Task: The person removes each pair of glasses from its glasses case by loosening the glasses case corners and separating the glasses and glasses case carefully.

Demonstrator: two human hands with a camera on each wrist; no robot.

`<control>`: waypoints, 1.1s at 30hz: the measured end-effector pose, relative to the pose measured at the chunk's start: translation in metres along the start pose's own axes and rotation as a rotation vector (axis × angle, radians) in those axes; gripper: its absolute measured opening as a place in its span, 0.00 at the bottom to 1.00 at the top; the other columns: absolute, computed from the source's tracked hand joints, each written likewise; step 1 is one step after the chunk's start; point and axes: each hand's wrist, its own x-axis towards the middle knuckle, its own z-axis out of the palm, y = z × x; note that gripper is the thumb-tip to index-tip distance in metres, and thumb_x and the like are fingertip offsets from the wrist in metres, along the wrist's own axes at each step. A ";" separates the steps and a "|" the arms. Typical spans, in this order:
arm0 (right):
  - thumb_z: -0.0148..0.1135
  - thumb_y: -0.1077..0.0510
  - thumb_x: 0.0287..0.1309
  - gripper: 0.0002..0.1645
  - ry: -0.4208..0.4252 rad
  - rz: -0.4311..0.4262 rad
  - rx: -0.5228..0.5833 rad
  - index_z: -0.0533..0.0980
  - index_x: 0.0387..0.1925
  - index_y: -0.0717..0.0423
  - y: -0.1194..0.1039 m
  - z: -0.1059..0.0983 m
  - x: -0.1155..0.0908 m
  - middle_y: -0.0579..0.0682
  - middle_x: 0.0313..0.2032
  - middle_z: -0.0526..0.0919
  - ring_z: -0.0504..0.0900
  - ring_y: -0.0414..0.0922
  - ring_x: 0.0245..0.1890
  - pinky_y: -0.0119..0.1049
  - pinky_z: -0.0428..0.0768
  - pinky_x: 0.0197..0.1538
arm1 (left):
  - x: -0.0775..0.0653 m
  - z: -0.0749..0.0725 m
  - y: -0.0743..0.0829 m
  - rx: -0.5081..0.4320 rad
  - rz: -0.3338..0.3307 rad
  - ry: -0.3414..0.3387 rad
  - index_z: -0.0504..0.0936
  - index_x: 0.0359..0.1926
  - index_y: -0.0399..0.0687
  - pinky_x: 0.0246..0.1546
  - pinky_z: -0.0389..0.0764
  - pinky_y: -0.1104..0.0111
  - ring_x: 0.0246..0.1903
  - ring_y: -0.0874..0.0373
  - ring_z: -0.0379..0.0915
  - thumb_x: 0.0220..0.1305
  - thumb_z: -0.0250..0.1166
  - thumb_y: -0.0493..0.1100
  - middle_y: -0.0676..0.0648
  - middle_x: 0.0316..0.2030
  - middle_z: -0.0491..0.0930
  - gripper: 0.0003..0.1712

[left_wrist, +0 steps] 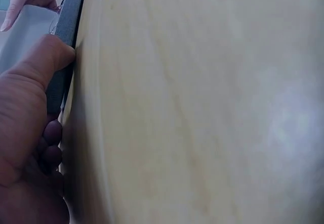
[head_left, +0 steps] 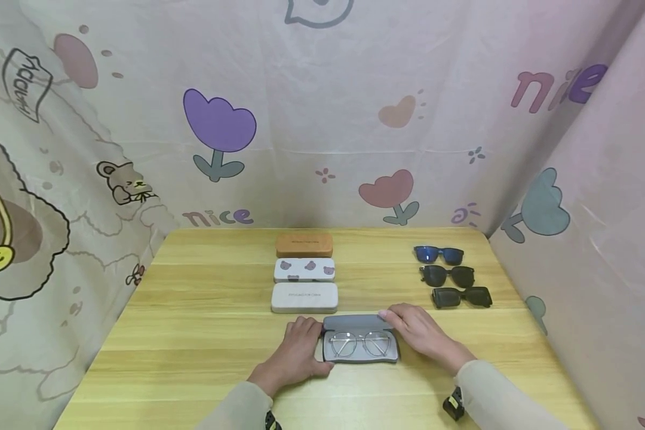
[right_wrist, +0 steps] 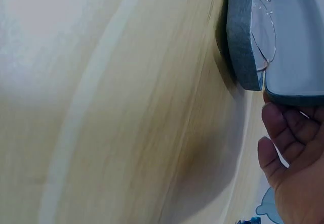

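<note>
A grey glasses case lies open on the table, its lid tilted up at the back. Inside it rests a pair of thin metal-framed eyeglasses, temples folded behind clear round lenses. My left hand grips the case's left end, thumb on the front corner and fingers along the side. At the lid's right end, my right hand holds the edge. The right wrist view shows curled fingers right at the lid's end and the eyeglasses in the base.
Behind the case stand three closed glasses cases in a column: cream, white with bear heads, and orange-brown. To the right lie blue-lensed sunglasses and two dark pairs, one above the other. Printed curtains surround the wooden table.
</note>
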 end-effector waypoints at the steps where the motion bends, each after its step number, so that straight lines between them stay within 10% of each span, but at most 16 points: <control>1: 0.52 0.37 0.79 0.22 0.005 0.012 0.001 0.83 0.33 0.42 -0.001 0.000 0.000 0.38 0.33 0.85 0.82 0.38 0.36 0.43 0.82 0.47 | 0.000 0.000 0.000 -0.005 -0.001 0.001 0.78 0.59 0.39 0.56 0.67 0.56 0.52 0.53 0.66 0.49 0.77 0.64 0.48 0.51 0.77 0.44; 9: 0.58 0.42 0.77 0.21 0.231 -0.033 -0.092 0.86 0.48 0.54 -0.012 0.005 -0.012 0.52 0.47 0.89 0.85 0.52 0.51 0.54 0.81 0.59 | 0.001 0.002 0.001 -0.016 -0.027 0.030 0.78 0.59 0.40 0.58 0.68 0.55 0.53 0.52 0.67 0.51 0.77 0.63 0.48 0.51 0.78 0.43; 16: 0.61 0.52 0.72 0.11 0.533 -0.522 -0.318 0.82 0.38 0.54 -0.028 0.012 -0.029 0.47 0.37 0.86 0.82 0.46 0.40 0.45 0.81 0.47 | 0.001 0.001 0.003 -0.016 -0.049 0.030 0.79 0.59 0.38 0.58 0.68 0.54 0.53 0.52 0.68 0.50 0.77 0.63 0.47 0.51 0.79 0.44; 21: 0.62 0.53 0.67 0.10 0.501 -0.675 -0.430 0.85 0.38 0.54 -0.041 0.030 -0.036 0.47 0.38 0.88 0.84 0.45 0.40 0.40 0.81 0.44 | 0.001 0.000 0.003 0.035 -0.042 0.027 0.79 0.58 0.38 0.58 0.68 0.55 0.53 0.52 0.68 0.50 0.77 0.65 0.47 0.50 0.79 0.44; 26: 0.66 0.56 0.60 0.12 0.431 -0.634 -0.536 0.87 0.42 0.58 -0.049 0.043 -0.033 0.51 0.41 0.90 0.86 0.47 0.43 0.41 0.83 0.45 | 0.002 -0.003 0.003 0.047 -0.034 0.019 0.79 0.58 0.37 0.56 0.68 0.56 0.52 0.52 0.68 0.48 0.78 0.65 0.47 0.50 0.79 0.45; 33: 0.46 0.61 0.70 0.19 0.411 -0.596 -0.625 0.85 0.40 0.61 -0.057 0.052 -0.023 0.53 0.40 0.90 0.86 0.49 0.42 0.41 0.85 0.48 | 0.003 -0.002 0.004 0.039 -0.043 0.005 0.79 0.59 0.38 0.54 0.68 0.57 0.50 0.53 0.67 0.48 0.79 0.65 0.48 0.49 0.79 0.46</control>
